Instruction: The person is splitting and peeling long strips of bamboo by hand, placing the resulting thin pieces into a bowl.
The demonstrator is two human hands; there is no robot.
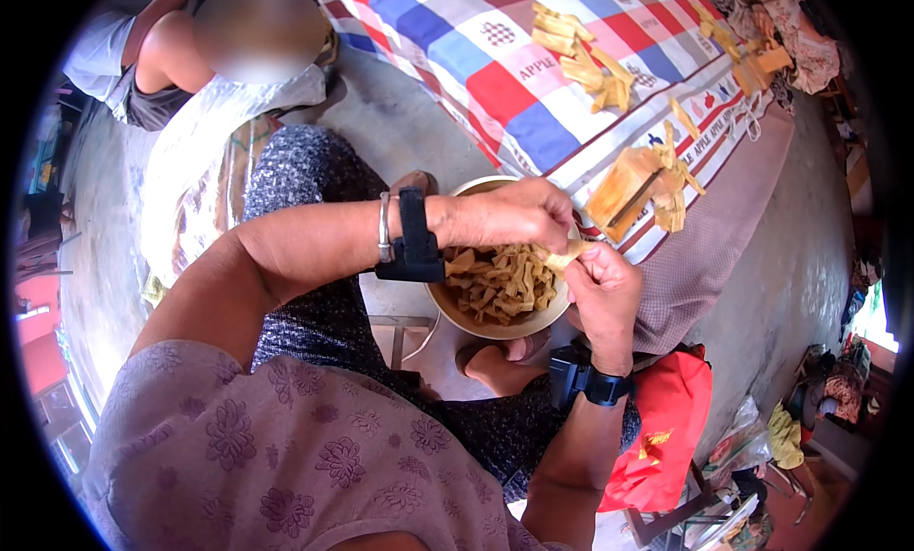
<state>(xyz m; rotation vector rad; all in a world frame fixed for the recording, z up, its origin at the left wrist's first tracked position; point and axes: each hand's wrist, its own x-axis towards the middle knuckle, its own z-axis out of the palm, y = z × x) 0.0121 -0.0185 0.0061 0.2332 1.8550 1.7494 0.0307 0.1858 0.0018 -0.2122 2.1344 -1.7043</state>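
A pale yellow dried strip (568, 255) is pinched between my two hands. My left hand (519, 213) has its fingers closed on one end, above the far side of a cream bowl (545, 320). On the other end, the thumb and fingers of my right hand (606, 286) are closed, at the bowl's right rim. Inside the bowl lies a heap of short yellow-brown pieces (505, 284) that look like the same material. My left forearm covers part of the bowl's left side.
A checked cloth (500, 86) covers the surface ahead, with yellow strips (586, 60) and a tan blocky piece (624, 191) on it. A red bag (662, 427) hangs at my right. At far left, another person sits near a clear plastic sack (190, 170).
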